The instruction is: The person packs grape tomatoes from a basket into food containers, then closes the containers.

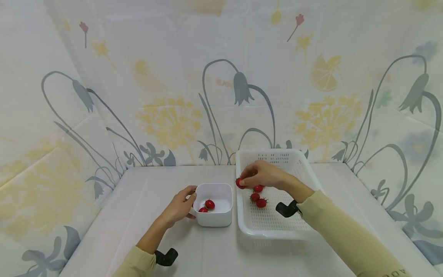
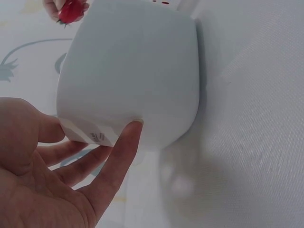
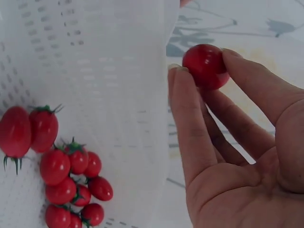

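I see the right hand (image 1: 260,175) pinching a tomato (image 1: 240,183) between thumb and fingertips by the left rim of the basket (image 1: 263,233); the white box (image 1: 213,220) sits leftward and nearer the person, its left side gripped by the left hand (image 1: 180,204), fingers spread.

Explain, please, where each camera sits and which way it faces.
Head: worn on the head, looking forward and down at a white rounded-square plastic tub and white perforated plastic basket; pale yellow sleeves, left grip and right grip show.
Left wrist: on that wrist, facing the tub's outside; left grip and part of right grip show.
Right wrist: on that wrist, facing the basket and red oval tomatoes; right grip shows.
Shared: both wrist views share the round red tomato in the right grip.
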Demonstrator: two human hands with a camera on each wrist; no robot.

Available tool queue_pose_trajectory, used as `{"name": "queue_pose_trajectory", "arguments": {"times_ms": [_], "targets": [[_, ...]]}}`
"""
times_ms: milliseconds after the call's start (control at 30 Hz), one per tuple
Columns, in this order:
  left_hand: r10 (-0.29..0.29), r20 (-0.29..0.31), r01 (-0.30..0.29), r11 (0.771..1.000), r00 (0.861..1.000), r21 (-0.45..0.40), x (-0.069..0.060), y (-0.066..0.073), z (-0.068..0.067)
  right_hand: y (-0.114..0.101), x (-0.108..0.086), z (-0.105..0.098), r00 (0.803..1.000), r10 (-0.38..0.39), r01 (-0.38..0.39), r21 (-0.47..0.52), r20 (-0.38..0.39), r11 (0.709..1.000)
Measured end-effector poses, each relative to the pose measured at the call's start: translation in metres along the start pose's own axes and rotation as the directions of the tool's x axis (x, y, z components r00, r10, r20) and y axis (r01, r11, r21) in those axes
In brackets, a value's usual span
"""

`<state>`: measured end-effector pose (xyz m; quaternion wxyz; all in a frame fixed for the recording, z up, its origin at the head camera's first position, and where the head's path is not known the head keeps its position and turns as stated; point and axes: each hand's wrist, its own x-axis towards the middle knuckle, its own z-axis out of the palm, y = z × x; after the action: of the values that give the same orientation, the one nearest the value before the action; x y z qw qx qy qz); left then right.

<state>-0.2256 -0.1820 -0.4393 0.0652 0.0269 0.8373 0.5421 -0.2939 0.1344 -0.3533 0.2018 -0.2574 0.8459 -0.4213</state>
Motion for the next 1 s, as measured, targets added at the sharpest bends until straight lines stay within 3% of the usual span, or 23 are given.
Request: {"name": "queue_pose_trajectory", "arguments": {"times_ms": [300, 667, 1000], "targets": [[0.011, 0.006, -0.011, 1.0, 1.0, -0.009, 0.001, -0.001, -0.001, -0.009, 0.022, 0.024, 0.996, -0.091, 0.091, 0.026, 0.007, 0.995], [0.005, 0.012, -0.005, 1.0, 1.0, -0.009, 0.001, -0.001, 0.0, -0.019, 0.05, 0.06, 0.995, -0.092, 0.093, -0.017, 0.046, 0.996], [0.02, 0.021, -0.019, 1.0, 1.0, -0.025, 0.001, 0.0, -0.002, -0.021, 0.067, 0.077, 0.994, -0.079, 0.081, -0.017, 0.072, 0.997]]}}
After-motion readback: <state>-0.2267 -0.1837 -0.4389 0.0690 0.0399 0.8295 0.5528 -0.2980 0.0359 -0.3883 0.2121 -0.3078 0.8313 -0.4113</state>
